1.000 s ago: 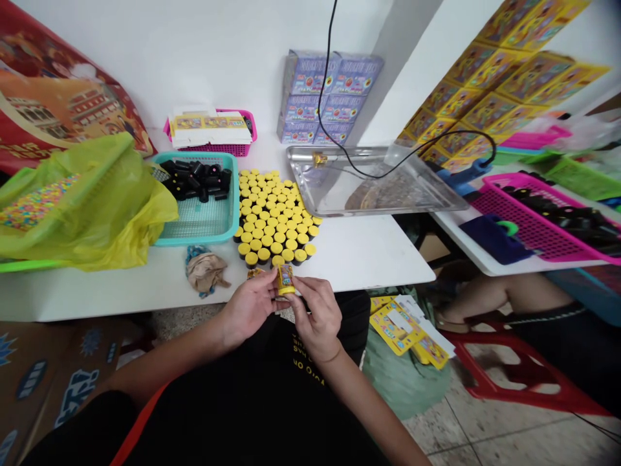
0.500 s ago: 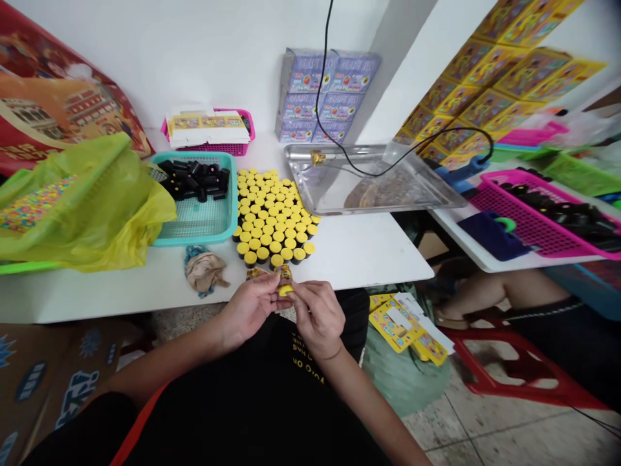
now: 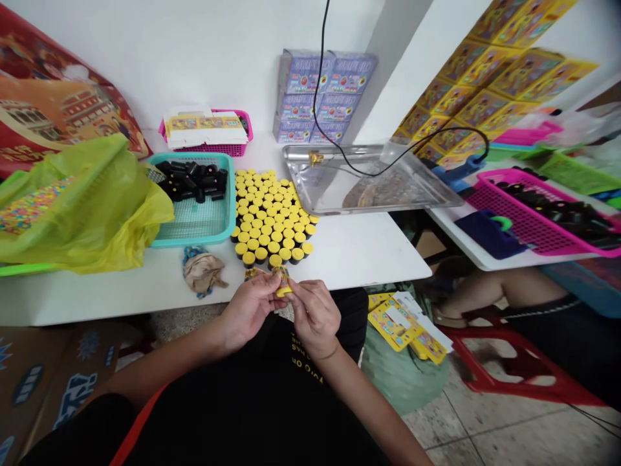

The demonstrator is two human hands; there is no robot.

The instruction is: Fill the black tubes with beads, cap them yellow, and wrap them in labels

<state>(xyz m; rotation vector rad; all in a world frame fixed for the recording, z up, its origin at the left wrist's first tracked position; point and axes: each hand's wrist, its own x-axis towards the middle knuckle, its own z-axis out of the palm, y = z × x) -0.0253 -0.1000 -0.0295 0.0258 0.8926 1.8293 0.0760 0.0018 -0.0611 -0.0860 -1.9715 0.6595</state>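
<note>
White table (image 3: 339, 255), two hands working at its near edge.
Yellow-capped tube (image 3: 284, 289) now tilted, no longer upright, just over the edge. Right hand (image 3: 315, 317) grasps it, fingers closed; left hand (image 3: 250, 309) pinches a printed strip (image 3: 254, 274) against it. Rows of yellow-capped tubes (image 3: 272, 223) stand just ahead, crumpled paper (image 3: 204, 272) beside them.

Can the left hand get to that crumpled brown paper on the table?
Probably yes. The left hand is close to the crumpled brown paper, and nothing stands between them on the white table. It is busy, though, with the small yellow tube, held together with the right hand.
</note>
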